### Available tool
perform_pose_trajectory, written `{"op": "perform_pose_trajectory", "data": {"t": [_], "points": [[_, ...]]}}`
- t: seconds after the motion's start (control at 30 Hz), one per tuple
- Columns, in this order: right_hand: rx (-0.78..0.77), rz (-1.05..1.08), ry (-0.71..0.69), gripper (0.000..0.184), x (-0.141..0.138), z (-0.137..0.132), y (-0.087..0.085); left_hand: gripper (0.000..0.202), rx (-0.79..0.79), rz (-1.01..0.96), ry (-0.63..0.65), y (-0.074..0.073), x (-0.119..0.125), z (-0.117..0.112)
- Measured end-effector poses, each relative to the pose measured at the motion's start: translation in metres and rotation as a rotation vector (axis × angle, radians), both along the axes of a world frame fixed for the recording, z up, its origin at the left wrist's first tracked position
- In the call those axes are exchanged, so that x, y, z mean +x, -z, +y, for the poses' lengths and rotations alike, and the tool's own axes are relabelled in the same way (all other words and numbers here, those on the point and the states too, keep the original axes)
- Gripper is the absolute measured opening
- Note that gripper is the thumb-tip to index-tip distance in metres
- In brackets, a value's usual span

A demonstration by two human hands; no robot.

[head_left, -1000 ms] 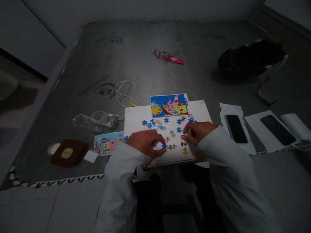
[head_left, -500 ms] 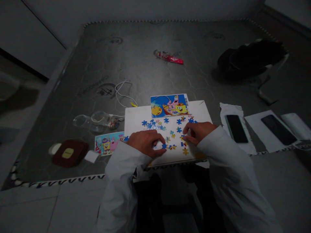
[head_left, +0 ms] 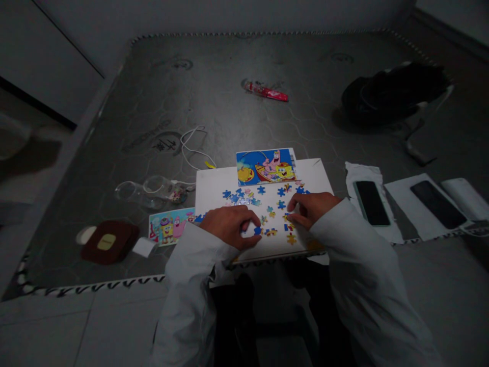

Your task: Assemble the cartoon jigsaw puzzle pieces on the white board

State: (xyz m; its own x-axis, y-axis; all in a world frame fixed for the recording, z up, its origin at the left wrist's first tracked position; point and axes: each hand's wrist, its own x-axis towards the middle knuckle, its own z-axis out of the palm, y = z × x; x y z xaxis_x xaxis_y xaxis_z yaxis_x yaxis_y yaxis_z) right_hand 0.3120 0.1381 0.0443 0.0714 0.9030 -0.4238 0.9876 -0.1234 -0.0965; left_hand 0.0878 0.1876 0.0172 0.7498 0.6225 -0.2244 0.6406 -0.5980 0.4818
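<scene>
The left hand's (head_left: 227, 225) grip is narrow, its thumb and forefinger tips on either side of a blue jigsaw piece (head_left: 257, 231); I cannot tell whether they pinch it or only touch it. The right hand's (head_left: 314, 206) grip is narrow too, thumb and forefinger curled beside a blue-and-yellow piece (head_left: 287, 217), and contact there is unclear.

Both pieces lie on a white board (head_left: 214, 184) near its front edge, and loose pieces (head_left: 240, 193) are scattered between and beyond the hands. They look like thin card: very light, stiff enough to slide flat, likely slick on the printed face. The knobs are probably the weak spots, prone to creasing, so a pinch across two opposite body edges should serve better than one on a tab.

A picture card (head_left: 266, 166) lies across the board's far edge, and a second card (head_left: 168, 227) lies on the bench (head_left: 229, 122) by the left forearm.

Farther left is a clear plastic container (head_left: 155, 187); something multicoloured shows at its near right end, too small to identify. In front of it sits a brown case (head_left: 109, 242), apparently closed, its contents hidden. A black bag (head_left: 393, 97) stands far right, too dark to see into.
</scene>
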Motion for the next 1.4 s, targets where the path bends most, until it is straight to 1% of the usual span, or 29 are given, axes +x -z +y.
{"op": "perform_pose_trajectory", "data": {"t": [0.2, 0.43, 0.57, 0.73, 0.87, 1.1, 1.3, 1.4], "points": [[-0.016, 0.001, -0.001, 0.019, -0.0001, 0.0004, 0.0002, 0.021, -0.01, -0.057, 0.016, 0.0029, -0.0006, 0.0006], [-0.024, -0.018, -0.009, 0.019, -0.0019, 0.0006, -0.0022, 0.014, -0.055, -0.226, 0.087, 0.0085, -0.0039, 0.0042], [-0.018, -0.008, -0.01, 0.019, -0.0018, 0.0011, -0.0011, 0.011, -0.051, -0.263, 0.08, 0.0085, -0.0055, 0.0043], [-0.014, -0.021, -0.023, 0.018, -0.0027, 0.0014, -0.0011, 0.008, -0.029, -0.227, 0.018, 0.0083, -0.0066, 0.0033], [-0.011, -0.036, -0.014, 0.018, -0.0055, 0.0014, -0.0027, 0.012, -0.026, -0.17, -0.023, 0.0059, -0.0059, 0.0031], [-0.029, -0.012, 0.0, 0.019, -0.0068, 0.0007, -0.0039, 0.011, -0.066, -0.2, 0.009, 0.0015, -0.005, 0.0044], [-0.054, -0.018, 0.002, 0.018, -0.0088, 0.0012, -0.0082, 0.021, -0.07, -0.205, -0.054, 0.0029, -0.0034, 0.001], [-0.049, -0.01, -0.016, 0.017, -0.0095, 0.0005, -0.0066, 0.02, -0.059, -0.206, -0.04, 0.0037, -0.0032, 0.0001]]}}
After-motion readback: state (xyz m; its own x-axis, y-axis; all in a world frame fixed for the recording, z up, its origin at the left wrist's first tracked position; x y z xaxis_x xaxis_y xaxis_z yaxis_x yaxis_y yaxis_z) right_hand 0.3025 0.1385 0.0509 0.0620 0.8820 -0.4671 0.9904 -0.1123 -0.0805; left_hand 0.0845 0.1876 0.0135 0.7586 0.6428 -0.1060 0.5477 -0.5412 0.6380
